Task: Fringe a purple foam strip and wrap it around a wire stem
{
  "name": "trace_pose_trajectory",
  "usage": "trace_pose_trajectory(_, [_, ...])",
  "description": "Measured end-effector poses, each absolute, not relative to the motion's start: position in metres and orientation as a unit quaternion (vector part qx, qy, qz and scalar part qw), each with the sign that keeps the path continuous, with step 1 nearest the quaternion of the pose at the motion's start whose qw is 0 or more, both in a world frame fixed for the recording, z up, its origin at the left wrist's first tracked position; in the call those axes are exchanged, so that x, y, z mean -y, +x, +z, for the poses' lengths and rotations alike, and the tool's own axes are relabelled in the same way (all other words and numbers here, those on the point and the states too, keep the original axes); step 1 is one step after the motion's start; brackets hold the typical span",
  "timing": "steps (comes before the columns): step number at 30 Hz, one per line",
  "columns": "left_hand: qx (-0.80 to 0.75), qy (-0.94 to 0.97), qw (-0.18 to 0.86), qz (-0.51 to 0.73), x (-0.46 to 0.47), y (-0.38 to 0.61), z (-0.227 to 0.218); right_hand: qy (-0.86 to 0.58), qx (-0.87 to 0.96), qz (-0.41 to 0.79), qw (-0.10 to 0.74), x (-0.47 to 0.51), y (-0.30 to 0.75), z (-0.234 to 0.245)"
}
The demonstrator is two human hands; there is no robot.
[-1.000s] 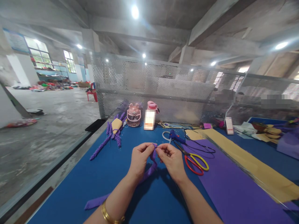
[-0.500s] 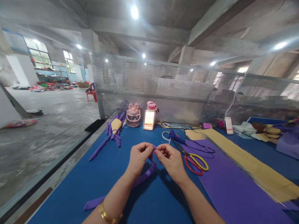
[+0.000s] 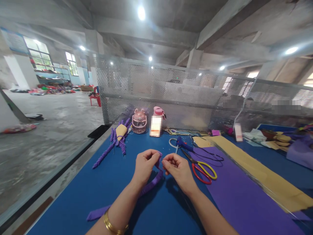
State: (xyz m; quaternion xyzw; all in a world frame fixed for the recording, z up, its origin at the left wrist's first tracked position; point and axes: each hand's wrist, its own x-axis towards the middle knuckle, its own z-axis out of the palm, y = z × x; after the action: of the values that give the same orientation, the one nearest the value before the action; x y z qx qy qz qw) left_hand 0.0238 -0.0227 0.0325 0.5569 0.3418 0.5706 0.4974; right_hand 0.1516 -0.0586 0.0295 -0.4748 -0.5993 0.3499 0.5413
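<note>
A long purple fabric strip (image 3: 153,185) is pinched near its upper end between the thumb and fingers of my left hand (image 3: 146,166). From there it curves down and passes beneath my left forearm, its other end lying on the blue table. My right hand (image 3: 179,169) is held just to the right of the strip, a small gap away. Its thumb and fingertips are pressed together; what they grip is too small to make out. Scissors (image 3: 205,171) with one red and one yellow handle lie beyond my right hand, close to a blue glue gun (image 3: 183,143).
A purple sheet (image 3: 234,189) and a yellow sheet (image 3: 264,173) cover the table's right side. Purple braided pieces (image 3: 105,158) with a yellow piece (image 3: 121,132) lie at the back left. A pink bottle (image 3: 139,122) and a lit phone (image 3: 155,127) stand before the perforated metal screen (image 3: 190,98).
My right hand's fingertips have come away from the strip's upper end, slightly right and down. My left hand keeps its pinch on the strip in nearly the same place.
</note>
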Motion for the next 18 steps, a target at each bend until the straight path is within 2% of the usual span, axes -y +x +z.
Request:
trace_pose_trajectory(9, [-0.339, 0.577, 0.489, 0.559, 0.022, 0.025, 0.03, -0.46, 0.619, 0.32, 0.55, 0.051, 0.156, 0.03])
trace_pose_trajectory(18, [-0.31, 0.576, 0.501, 0.567, 0.027, 0.025, 0.035, -0.435, 0.585, 0.441, 0.523, 0.038, 0.151, 0.037])
